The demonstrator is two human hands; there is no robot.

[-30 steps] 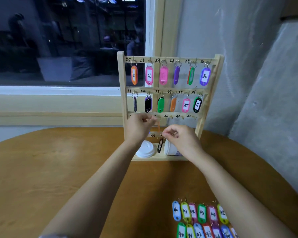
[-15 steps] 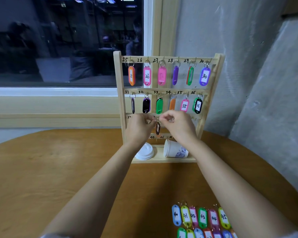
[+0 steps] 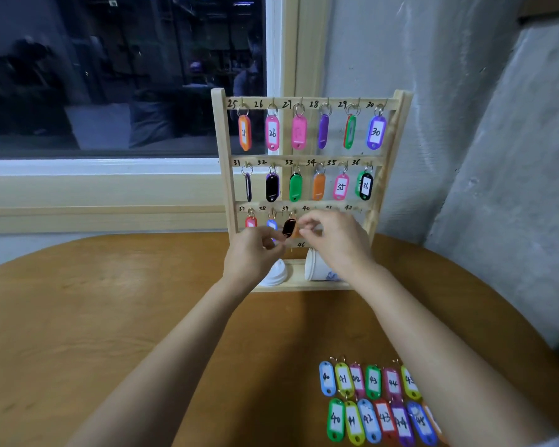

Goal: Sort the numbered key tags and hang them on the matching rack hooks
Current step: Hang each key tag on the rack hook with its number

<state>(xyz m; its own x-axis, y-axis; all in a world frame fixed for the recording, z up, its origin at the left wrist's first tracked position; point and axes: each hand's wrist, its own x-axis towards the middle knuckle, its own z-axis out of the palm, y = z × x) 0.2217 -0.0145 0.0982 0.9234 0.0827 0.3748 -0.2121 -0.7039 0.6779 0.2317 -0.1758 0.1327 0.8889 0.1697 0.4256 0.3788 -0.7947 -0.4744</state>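
Black key tag (image 3: 288, 226), hanging tilted at hook 39 of the wooden rack (image 3: 221, 156): we are pinching its lower tip with our left hand (image 3: 255, 254); our right hand (image 3: 334, 237) is curling narrowly beside it, and whether it is gripping we cannot tell

Dim, bluish indoor light — soft focus, edges bowed by wide-angle lens

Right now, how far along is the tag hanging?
Done: rack rows 25-36 full, plus red tag at 37, blue tag at 38. In hand: left hand pinches the black tag at hook 39, right hand beside it. Left: hooks 40-42 look bare; loose tags lie on the table.
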